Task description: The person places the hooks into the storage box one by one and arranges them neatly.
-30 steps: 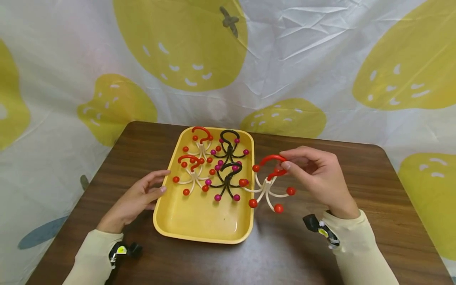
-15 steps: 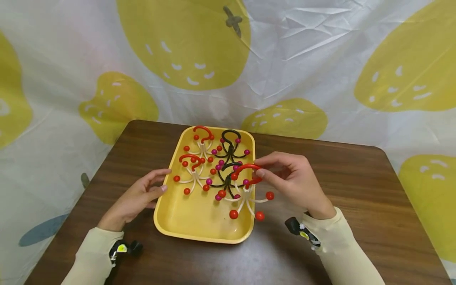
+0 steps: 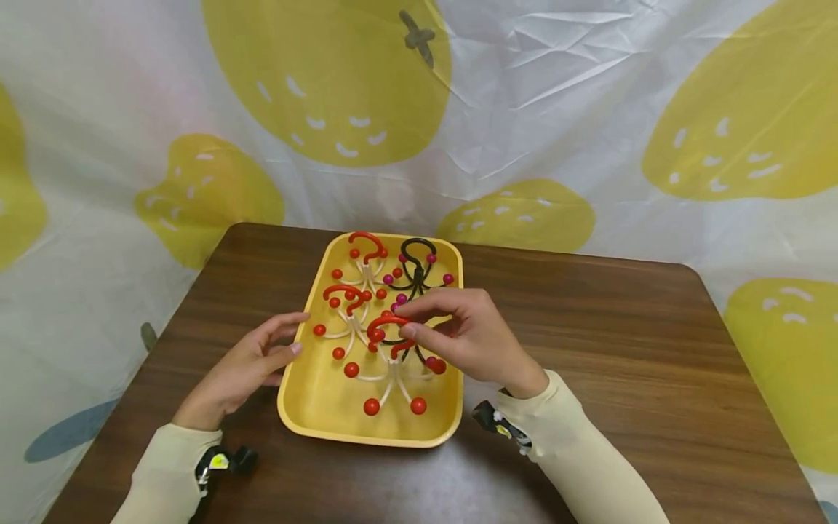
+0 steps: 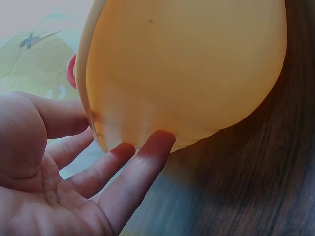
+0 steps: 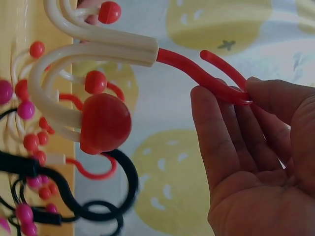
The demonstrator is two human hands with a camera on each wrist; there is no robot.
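My right hand (image 3: 474, 338) pinches the red hook of a white hook hanger (image 3: 393, 365) between thumb and fingers. The hanger's cream arms end in red balls and spread above the front part of a yellow tray (image 3: 373, 440). In the right wrist view, the held red hook (image 5: 187, 69) lies between thumb and fingers. On the tray's left side, my left hand (image 3: 245, 371) holds the rim, with fingers against the outer wall (image 4: 197, 83) in the left wrist view. A black hook hanger (image 3: 406, 342) is partly hidden behind the right hand.
Two other white hangers with red hooks, a rear one (image 3: 368, 273) and a nearer one (image 3: 353, 320), stand along the tray's left. Another black hanger (image 3: 419, 273) with pink balls stands at the back right. A fruit-printed cloth (image 3: 511, 131) hangs behind the brown table (image 3: 609, 342).
My right hand has carried the white hanger leftward, from beside the tray's right edge to above its front part. The left hand has stayed at the tray's left rim.
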